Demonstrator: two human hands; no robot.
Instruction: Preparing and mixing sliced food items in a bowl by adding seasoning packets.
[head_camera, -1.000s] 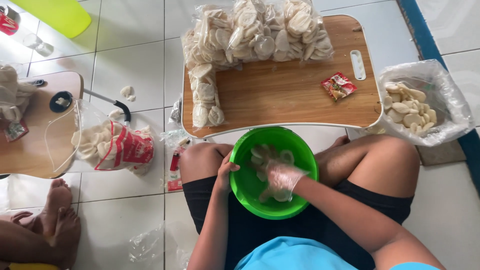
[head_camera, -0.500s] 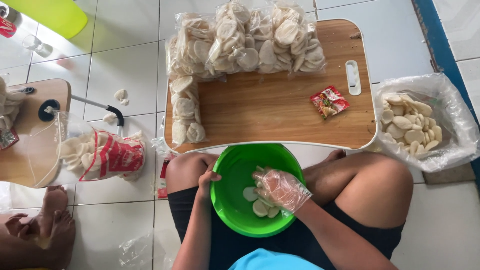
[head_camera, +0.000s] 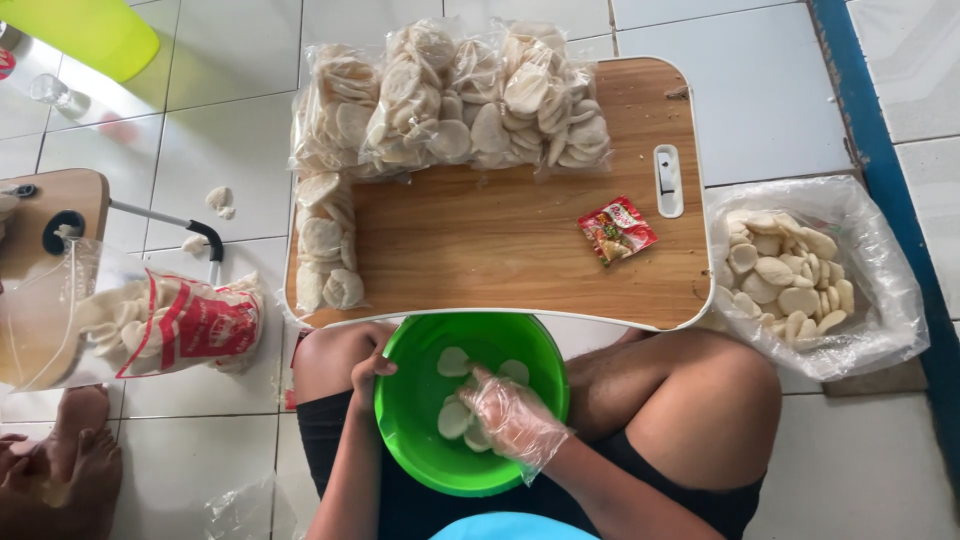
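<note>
Head view. Bowl (head_camera: 470, 400): green plastic, light, in the lap; left hand (head_camera: 368, 375) pinches its rim. Crackers (head_camera: 452, 362): a few pale discs in the bowl, thin, dry, likely brittle; best taken by the edges. Right hand (head_camera: 510, 418): gloved, fingers curled down on the crackers. Tray (head_camera: 500, 250): packed bags (head_camera: 450, 95), red sachet (head_camera: 617, 229).

The right hand (head_camera: 512, 420) in a clear glove covers part of the crackers (head_camera: 455, 390) in the green bowl (head_camera: 470, 400), so their count cannot be told. The left hand (head_camera: 368, 372) grips the bowl's left rim, fingertips hidden inside. The near edge cuts off both forearms and a blue shape (head_camera: 510, 527). At far left, a yellow-green object (head_camera: 85, 30) and a wooden stand (head_camera: 45, 215) run out of view. Someone else's feet (head_camera: 60, 470) are cropped at near left.
</note>
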